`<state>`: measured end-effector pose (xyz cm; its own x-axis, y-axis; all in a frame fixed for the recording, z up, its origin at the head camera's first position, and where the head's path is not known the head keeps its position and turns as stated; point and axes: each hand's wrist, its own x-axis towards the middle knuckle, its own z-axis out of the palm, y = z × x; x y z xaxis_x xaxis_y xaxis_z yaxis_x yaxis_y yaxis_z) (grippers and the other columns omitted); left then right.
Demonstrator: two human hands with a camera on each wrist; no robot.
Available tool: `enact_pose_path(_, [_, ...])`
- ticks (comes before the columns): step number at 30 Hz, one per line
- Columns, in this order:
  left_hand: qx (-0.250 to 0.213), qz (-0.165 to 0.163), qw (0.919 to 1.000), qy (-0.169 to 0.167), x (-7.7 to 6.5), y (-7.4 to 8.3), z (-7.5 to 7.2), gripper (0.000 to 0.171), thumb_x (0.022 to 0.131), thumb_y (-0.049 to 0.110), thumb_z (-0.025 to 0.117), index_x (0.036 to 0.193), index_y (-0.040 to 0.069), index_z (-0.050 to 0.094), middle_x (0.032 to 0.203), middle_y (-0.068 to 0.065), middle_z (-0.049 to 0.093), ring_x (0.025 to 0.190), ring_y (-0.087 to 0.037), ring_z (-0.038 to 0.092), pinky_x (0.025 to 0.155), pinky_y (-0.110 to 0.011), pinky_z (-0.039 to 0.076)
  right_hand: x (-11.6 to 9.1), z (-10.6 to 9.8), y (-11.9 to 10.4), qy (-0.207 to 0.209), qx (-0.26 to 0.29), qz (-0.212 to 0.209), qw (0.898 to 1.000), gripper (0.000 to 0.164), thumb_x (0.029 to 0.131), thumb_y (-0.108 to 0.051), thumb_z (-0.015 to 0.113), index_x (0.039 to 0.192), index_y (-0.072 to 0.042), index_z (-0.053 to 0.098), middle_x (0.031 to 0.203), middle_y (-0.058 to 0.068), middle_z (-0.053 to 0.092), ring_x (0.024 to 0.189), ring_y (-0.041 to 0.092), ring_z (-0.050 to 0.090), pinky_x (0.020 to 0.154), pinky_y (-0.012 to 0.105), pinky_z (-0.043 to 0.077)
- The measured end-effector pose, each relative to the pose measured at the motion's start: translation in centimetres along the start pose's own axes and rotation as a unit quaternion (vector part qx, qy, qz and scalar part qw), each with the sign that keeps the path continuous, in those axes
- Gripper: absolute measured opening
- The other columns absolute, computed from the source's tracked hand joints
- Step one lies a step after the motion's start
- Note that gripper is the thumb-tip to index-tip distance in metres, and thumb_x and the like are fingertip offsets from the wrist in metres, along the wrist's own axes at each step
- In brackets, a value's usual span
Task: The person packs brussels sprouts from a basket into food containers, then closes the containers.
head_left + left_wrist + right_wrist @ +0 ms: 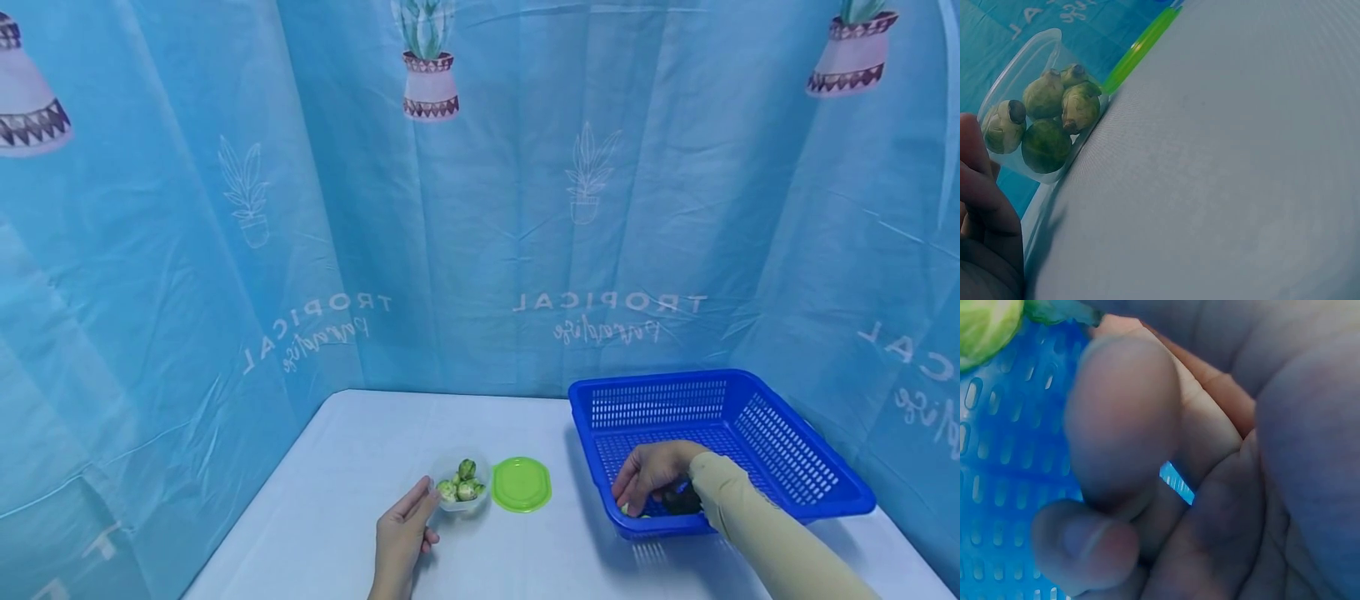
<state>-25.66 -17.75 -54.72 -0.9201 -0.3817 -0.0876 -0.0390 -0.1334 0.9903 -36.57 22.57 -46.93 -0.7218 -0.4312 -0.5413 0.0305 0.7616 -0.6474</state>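
Observation:
My left hand (405, 529) pinches the near-left side of a small clear plastic container (459, 505) standing on the table. Inside it sit several green Brussels sprouts (1046, 147), also visible through the clear wall in the left wrist view. Over at the right, my right hand (651, 477) reaches down into the near-left corner of a blue plastic basket (660, 385). Its thumb and fingertips pinch a Brussels sprout (1054, 309), mostly cut off by the top of the right wrist view. Another pale green sprout (985, 328) lies beside it on the slotted basket floor.
A green lid (522, 484) lies flat on the white table (360, 442), just right of the container. Blue printed curtains (480, 250) hang behind the table and along both sides. A dark object (682, 500) shows under the right wrist.

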Motion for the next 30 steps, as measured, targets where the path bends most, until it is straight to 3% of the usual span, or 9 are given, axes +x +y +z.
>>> enact_pose_path(12, [-0.001, -0.001, 1.0000, 0.005, 0.0, 0.1, 0.0, 0.064, 0.092, 0.031, 0.086, 0.143, 0.000, 0.063, 0.130, -0.021, 0.069, 0.048, -0.013, 0.059, 0.042, -0.021, 0.046, -0.3, 0.1, -0.8, 0.031, -0.025, -0.022, 0.999, 0.014, 0.084, -0.011, 0.087, 0.097, -0.012, 0.082, 0.089, 0.002, 0.077, 0.073, 0.014, 0.060, 0.060, 0.023, 0.044])
enact_pose_path(30, [-0.002, 0.000, 1.0000, 0.003, -0.1, 0.2, 0.1, 0.065, 0.092, 0.032, 0.086, 0.142, -0.001, 0.063, 0.129, -0.023, 0.069, 0.048, -0.011, 0.058, 0.042, -0.020, 0.046, -0.7, -0.7, -1.0, 0.049, 0.035, -0.109, 0.992, 0.024, 0.087, -0.017, 0.087, 0.107, -0.006, 0.079, 0.094, 0.008, 0.078, 0.063, 0.012, 0.054, 0.054, 0.023, 0.043])
